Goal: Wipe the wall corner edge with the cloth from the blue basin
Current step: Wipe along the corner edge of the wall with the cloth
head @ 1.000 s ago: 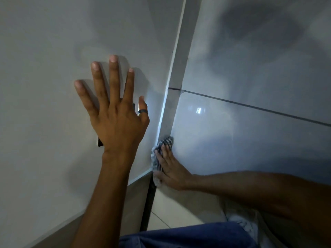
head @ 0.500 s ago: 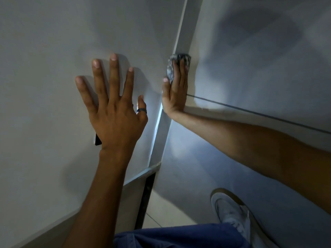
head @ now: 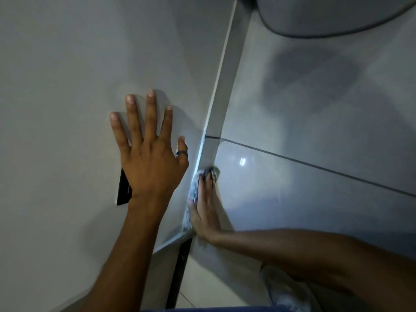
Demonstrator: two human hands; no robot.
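Observation:
The wall corner edge (head: pixel 221 86) runs as a pale strip from the top middle down to the floor. My right hand (head: pixel 206 210) presses a grey checked cloth (head: pixel 194 192) flat against the low part of that edge, just above the skirting. The cloth shows above and left of the fingers. My left hand (head: pixel 150 154) lies flat on the plain wall (head: pixel 67 86) to the left of the edge, fingers spread, a dark ring on the thumb. It partly covers a dark object (head: pixel 123 190) on the wall. No blue basin is in view.
Glossy grey tiles (head: pixel 315 131) with a dark grout line cover the wall to the right. A rounded pale object (head: pixel 326 14) overhangs at the top right. Pale floor tiles (head: pixel 202 284) and a white shoe (head: pixel 286 291) lie below.
My right hand has slid the cloth down the corner edge from above the grout line to near the skirting. The left hand has stayed flat on the wall.

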